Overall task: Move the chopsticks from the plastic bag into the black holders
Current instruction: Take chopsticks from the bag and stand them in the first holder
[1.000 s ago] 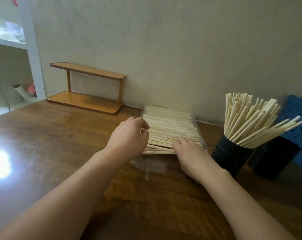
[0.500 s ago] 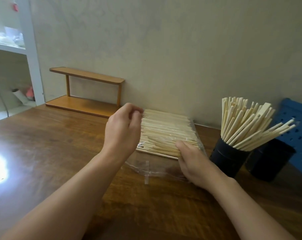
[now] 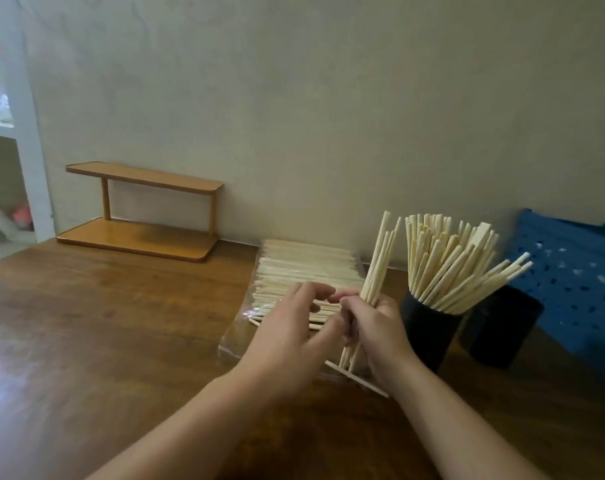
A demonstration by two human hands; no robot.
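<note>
Head view: my right hand (image 3: 373, 327) grips a small bundle of chopsticks (image 3: 377, 271) upright, lower tips just above the plastic bag (image 3: 245, 323), long axis running up and slightly right. My left hand (image 3: 290, 327) hovers just beside it over the bag, fingers loosely curled; I cannot tell whether they pinch anything. The rest of the chopsticks lie flat in the bag, lengthwise along the table's (image 3: 121, 341) far edge by the wall. The nearer black holder (image 3: 429, 330), already bristling with sticks, stands just right of my right hand; the second holder (image 3: 498, 327) sits beyond it. I judge the right hand does the drop, a short carry rightward, bundle kept vertical.
</note>
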